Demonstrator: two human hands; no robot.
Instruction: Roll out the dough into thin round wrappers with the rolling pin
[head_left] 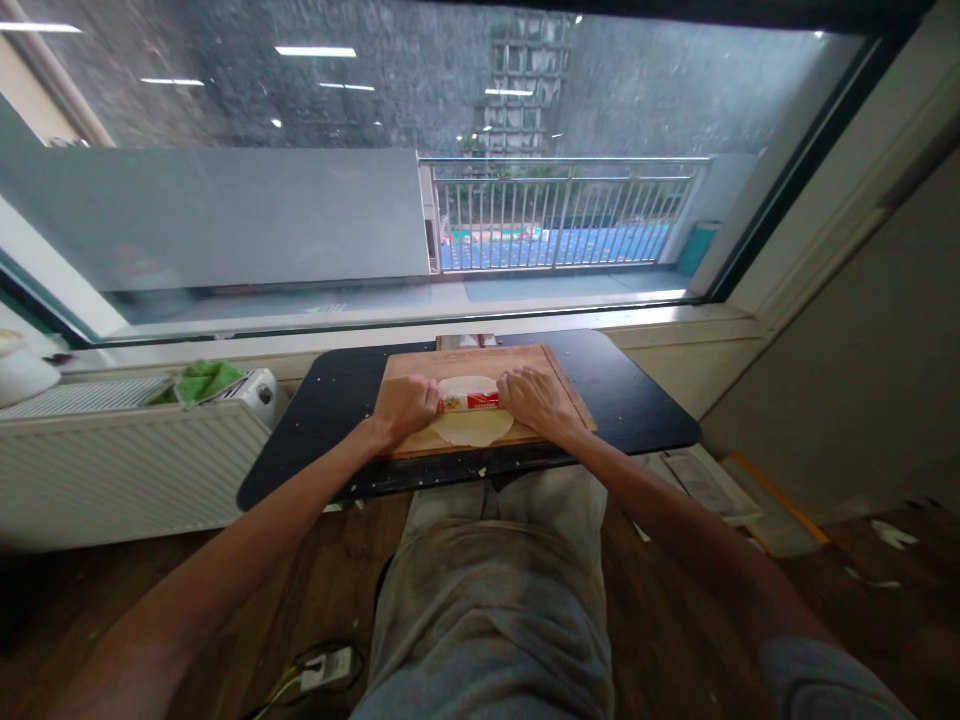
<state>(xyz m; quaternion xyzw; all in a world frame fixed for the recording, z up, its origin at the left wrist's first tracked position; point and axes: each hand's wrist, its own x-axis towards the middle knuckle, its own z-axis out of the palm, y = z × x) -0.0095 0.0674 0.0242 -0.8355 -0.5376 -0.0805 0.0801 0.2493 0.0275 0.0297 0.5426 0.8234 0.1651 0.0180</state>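
Observation:
A rolling pin (471, 402) with a red and white printed wrap lies across a thin round sheet of dough (474, 430). My left hand (407, 405) is closed around the pin's left end, and my right hand (534, 398) grips its right end. Under the dough is a wooden cutting board (409, 365), which rests on a small black table (330, 400). Dough shows both beyond the pin and on my side of it. The ends of the pin are hidden by my fingers.
Behind the table is a wide window (300, 220) with a sill. A white radiator (142, 470) stands at the left, with a green cloth (206, 381) on top. A power strip (326, 668) lies on the floor. Small light crumbs dot the table.

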